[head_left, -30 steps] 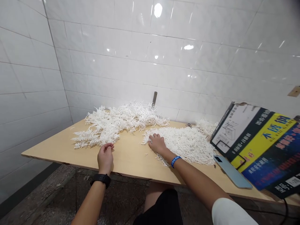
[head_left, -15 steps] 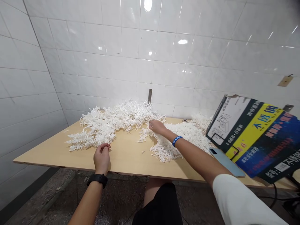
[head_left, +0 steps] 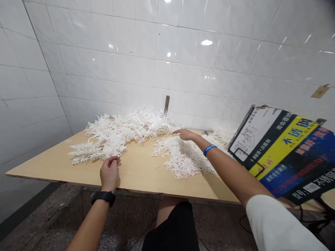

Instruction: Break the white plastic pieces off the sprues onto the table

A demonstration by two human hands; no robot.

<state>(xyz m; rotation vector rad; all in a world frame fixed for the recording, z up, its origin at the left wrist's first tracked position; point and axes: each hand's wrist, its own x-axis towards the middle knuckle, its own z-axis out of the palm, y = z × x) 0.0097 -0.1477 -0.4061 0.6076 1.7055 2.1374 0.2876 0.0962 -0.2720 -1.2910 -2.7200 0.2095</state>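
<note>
My left hand (head_left: 109, 174), with a black band on the wrist, hovers over the table's front part with its fingers curled together. Whatever is between those fingertips is hidden or too small to see. Just beyond it spreads a heap of white branched sprigs (head_left: 110, 139), probably plastic. My right hand (head_left: 187, 134), a blue wristband behind it, reaches over a pile of small loose white pieces (head_left: 183, 162). Its fingers stretch leftward, close to the right end of the sprig heap, and I see nothing held in them.
Both heaps lie on a light wooden tabletop (head_left: 142, 174) against a white tiled wall (head_left: 125, 76). A metal bracket (head_left: 166, 104) stands at the wall. On the right a printed cardboard box (head_left: 285, 150) leans at a tilt, with black cables (head_left: 300, 216) below it.
My right hand has moved right and back over the loose pile, and its fingers have straightened. The left hand stays curled near the same spot. The view has shifted slightly.
</note>
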